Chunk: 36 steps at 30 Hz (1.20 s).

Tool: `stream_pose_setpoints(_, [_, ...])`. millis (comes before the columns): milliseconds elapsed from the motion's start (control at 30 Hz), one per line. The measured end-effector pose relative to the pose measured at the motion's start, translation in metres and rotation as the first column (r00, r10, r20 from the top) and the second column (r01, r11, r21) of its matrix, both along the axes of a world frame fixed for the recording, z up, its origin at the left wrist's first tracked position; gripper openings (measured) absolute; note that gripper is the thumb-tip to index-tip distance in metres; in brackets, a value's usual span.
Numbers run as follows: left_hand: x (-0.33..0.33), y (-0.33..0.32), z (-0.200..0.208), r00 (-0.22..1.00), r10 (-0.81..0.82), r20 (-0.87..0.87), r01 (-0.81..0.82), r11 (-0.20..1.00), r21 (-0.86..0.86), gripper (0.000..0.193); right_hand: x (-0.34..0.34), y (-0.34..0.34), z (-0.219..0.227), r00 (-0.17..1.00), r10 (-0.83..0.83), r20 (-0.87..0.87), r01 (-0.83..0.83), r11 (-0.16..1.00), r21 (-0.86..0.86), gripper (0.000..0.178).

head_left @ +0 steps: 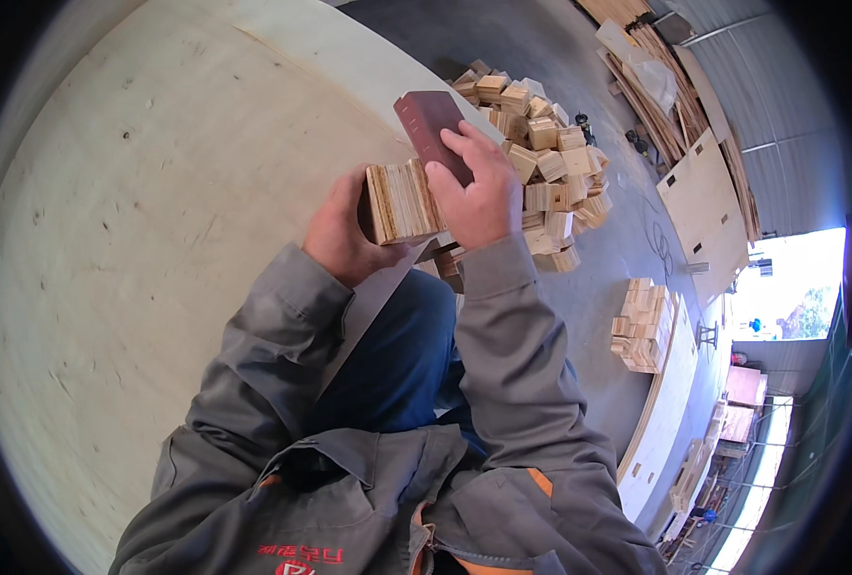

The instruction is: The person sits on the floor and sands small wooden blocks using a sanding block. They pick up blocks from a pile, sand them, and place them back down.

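My left hand (pixel 339 228) is wrapped round a plywood block (pixel 402 203), its layered edge grain facing up. A reddish-brown rectangular block (pixel 430 125), like a sanding block, is gripped in my right hand (pixel 483 187). Its lower end is close against the right side of the plywood block; whether the two touch is hard to tell. Both hands are above the right edge of a large pale plywood sheet (pixel 186 192), over my knee.
A heap of loose plywood blocks (pixel 545 134) lies on the grey floor to the right. Further right stands a neat stack of blocks (pixel 644 324) beside long plywood boards (pixel 651 441). More sheets (pixel 704 211) lean along the wall at far right.
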State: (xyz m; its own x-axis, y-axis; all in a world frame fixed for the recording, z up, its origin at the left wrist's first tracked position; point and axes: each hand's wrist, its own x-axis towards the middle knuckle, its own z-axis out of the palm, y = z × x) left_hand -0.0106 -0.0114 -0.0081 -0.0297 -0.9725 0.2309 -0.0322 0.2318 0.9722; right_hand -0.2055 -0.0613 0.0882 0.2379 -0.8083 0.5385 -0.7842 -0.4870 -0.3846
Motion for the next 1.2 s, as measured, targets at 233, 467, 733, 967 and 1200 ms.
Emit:
stream_pose_setpoints(233, [0.006,0.006,0.009,0.994,-0.009,0.113,0.013,0.999,-0.031,0.104,-0.021,0.101,0.003,0.996,0.017,0.091,-0.022,0.999,0.048,0.047])
stream_pose_setpoints(467, [0.004,0.01,0.016,0.996,-0.048,0.069,0.044,0.998,0.052,0.104,-0.032,0.155,0.002,0.979,0.007,0.203,-0.036,0.99,0.136,0.047])
stream_pose_setpoints(733, [-0.005,-0.001,0.004,0.999,-0.015,-0.044,0.013,0.999,-0.053,0.098,-0.012,0.015,-0.01,0.646,-0.179,0.742,-0.287,0.844,0.453,0.045])
stream_pose_setpoints(967, [0.003,0.007,0.011,0.995,0.003,0.101,-0.002,1.0,-0.014,0.101,-0.031,0.113,-0.004,0.648,-0.287,0.706,-0.199,0.83,0.521,0.045])
stream_pose_setpoints(1200, [0.001,0.009,0.015,0.994,-0.032,0.102,0.029,0.999,0.03,0.104,-0.036,0.129,0.004,0.982,-0.005,0.188,-0.016,0.994,0.11,0.046])
